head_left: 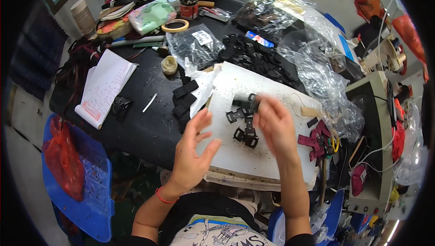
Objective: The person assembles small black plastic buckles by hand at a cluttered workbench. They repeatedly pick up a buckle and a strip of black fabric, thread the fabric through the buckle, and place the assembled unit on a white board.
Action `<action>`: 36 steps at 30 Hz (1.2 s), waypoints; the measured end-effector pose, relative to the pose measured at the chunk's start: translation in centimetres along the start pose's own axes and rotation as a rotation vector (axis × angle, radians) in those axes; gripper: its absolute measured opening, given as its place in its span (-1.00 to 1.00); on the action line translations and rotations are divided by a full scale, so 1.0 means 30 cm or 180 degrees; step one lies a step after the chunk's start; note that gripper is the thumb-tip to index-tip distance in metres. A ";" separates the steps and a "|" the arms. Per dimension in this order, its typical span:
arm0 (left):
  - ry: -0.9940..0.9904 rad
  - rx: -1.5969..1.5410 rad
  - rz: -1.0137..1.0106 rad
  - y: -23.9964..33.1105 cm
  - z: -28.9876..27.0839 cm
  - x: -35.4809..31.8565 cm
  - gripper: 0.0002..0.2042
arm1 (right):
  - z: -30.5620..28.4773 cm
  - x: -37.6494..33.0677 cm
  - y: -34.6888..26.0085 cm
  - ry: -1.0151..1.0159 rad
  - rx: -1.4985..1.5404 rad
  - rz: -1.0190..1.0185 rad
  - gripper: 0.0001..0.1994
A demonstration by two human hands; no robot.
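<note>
My left hand [194,153] hovers at the near left edge of a white board [226,76], fingers apart and nothing in them. Over the board, my right hand [275,126] has its fingers closed on a small black piece [244,103], smeared by motion, so its exact kind cannot be made out. Several flat black parts with cut-outs, like plastic buckles [245,137], lie loose on the board between my hands. To the left, folded black strap pieces [183,97] sit beside crumpled white paper [204,85].
A pile of black strap pieces [263,60] and clear plastic bags [312,65] fill the far side. Maroon straps [316,141] lie at the board's right edge. An open notebook [106,83], a tape roll [175,25] and a blue chair [93,191] are on the left.
</note>
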State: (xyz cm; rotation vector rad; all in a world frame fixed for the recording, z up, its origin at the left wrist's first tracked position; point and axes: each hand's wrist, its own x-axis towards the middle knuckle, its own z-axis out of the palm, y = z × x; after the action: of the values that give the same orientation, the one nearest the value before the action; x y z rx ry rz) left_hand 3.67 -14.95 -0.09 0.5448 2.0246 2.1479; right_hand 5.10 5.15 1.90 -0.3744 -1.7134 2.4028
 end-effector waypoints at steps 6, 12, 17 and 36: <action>-0.0432 0.0374 -0.0160 0.010 -0.023 -0.019 -0.75 | -0.128 0.004 -0.013 0.0913 -0.3998 -0.0986 -0.68; -0.0560 0.0995 0.0431 -0.001 0.044 -0.023 -0.77 | -0.151 -0.069 0.086 0.1427 -0.2564 -0.0856 -0.83; -0.0306 0.1081 0.0583 -0.001 0.079 -0.011 -0.78 | -0.104 -0.124 0.052 0.1502 -0.2058 -0.0840 -0.89; -0.0729 0.0261 -0.1416 0.037 0.013 -0.019 -0.56 | 0.056 -0.227 0.030 -0.0770 -0.2961 -0.1961 -0.68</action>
State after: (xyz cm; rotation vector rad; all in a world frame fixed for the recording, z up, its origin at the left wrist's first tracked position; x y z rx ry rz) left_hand 4.51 -14.88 0.90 0.2953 1.8966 1.6715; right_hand 11.11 1.45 2.30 0.3307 -2.4913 1.1693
